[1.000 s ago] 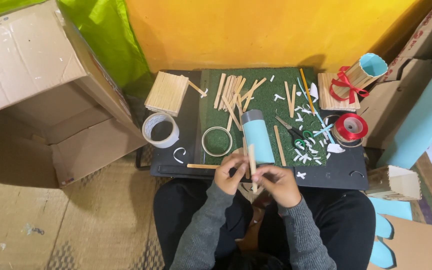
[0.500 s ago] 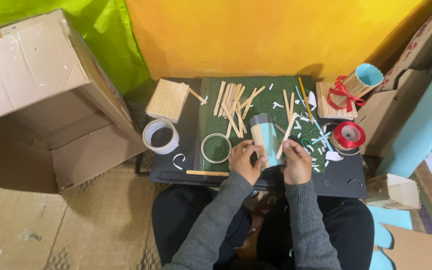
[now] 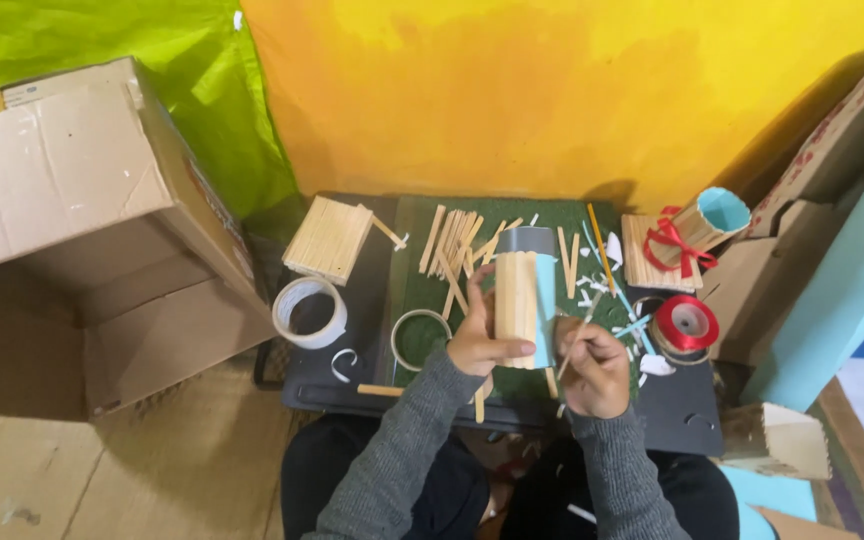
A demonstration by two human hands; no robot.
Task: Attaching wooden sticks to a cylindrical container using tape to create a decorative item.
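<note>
Left hand [image 3: 480, 340] grip closed round light-blue cylinder [image 3: 526, 300], part clad in wooden sticks; blue side bare. Right hand [image 3: 592, 365] pinches thin stick [image 3: 577, 338]. Loose sticks [image 3: 457, 245] wait on tabletop [image 3: 352, 375].

Yellow and green backdrop over a dark craft table.
Pale blue cardboard tube [image 3: 542, 300] clad in tan wooden sticks; shiny red ribbon spool [image 3: 685, 324] at three o'clock.

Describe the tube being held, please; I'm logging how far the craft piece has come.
The tube is a light-blue cylinder with a grey band at its far end, held roughly upright over the green mat. Pale wooden sticks cover the side facing the camera, set edge to edge lengthwise; blue shows at the right. The left hand grips its lower part. The right hand, beside it, holds a thin stick near its right edge.
</note>
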